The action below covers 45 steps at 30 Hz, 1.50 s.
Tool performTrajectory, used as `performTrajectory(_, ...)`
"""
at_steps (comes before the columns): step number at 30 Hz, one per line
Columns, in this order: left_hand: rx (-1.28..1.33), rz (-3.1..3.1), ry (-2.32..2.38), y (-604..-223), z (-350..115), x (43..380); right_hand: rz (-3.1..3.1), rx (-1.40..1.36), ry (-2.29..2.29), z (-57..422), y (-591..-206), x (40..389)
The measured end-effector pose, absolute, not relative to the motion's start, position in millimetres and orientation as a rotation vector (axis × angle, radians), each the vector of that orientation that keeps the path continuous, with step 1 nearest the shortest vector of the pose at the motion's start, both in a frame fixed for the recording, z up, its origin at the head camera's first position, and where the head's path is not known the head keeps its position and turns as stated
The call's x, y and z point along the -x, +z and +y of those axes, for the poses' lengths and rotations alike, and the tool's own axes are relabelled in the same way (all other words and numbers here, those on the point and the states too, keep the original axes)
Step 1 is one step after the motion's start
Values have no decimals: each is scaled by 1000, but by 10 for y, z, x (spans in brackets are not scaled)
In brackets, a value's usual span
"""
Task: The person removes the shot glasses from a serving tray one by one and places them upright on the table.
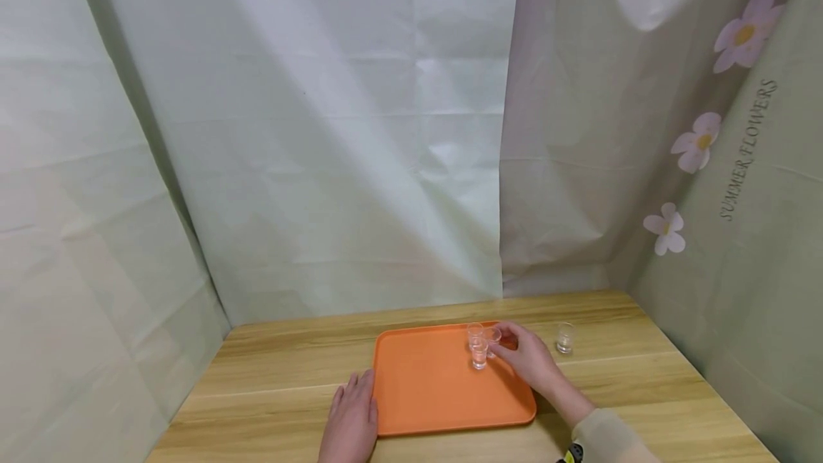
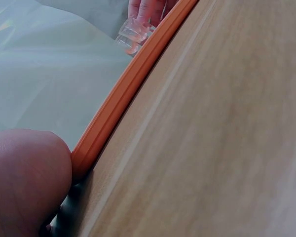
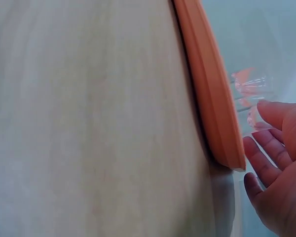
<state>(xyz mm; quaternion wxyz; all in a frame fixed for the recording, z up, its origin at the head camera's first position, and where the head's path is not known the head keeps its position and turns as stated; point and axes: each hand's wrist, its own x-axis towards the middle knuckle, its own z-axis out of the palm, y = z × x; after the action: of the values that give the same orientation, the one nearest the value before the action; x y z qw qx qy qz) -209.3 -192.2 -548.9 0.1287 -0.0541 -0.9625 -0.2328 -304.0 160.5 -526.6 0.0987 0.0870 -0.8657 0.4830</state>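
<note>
An orange tray (image 1: 431, 395) lies on the table with three small clear shot glasses grouped toward its back right. My right hand (image 1: 530, 359) reaches over the tray's right side and pinches the rightmost shot glass (image 1: 493, 336) between thumb and fingers. Close beside that one stand a front shot glass (image 1: 479, 357) and a back shot glass (image 1: 474, 331). In the right wrist view the thumb (image 3: 276, 113) touches the glass, partly hiding it. My left hand (image 1: 352, 416) rests against the tray's left edge, fingers extended.
Another clear shot glass (image 1: 564, 340) stands upright on the wooden table (image 1: 289, 363), right of the tray and beyond my right wrist. Pale curtains (image 1: 360, 163) with flower prints enclose the table at the back and both sides.
</note>
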Motion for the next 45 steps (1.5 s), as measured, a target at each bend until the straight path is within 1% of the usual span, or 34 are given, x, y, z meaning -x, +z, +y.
performTrajectory(8,177,-2781,-684,-5475,-1925,2085,-2502,-225,1469,1651,-5162,2947)
performTrajectory(15,172,-2791,-676,-5486,-1928,2087,-2489,-207,1531,1783,-5077,2795)
performTrajectory(28,171,-2775,-686,-5504,-1927,2085,-2516,-220,1500,2208,-5028,2580)
performTrajectory(33,168,-2787,-678,-5501,-1933,2093,-2552,-186,1448,2382,-5032,2494)
performTrajectory(45,157,-2802,-687,-5476,-1925,2078,-2580,-177,1330,2773,-4975,2402)
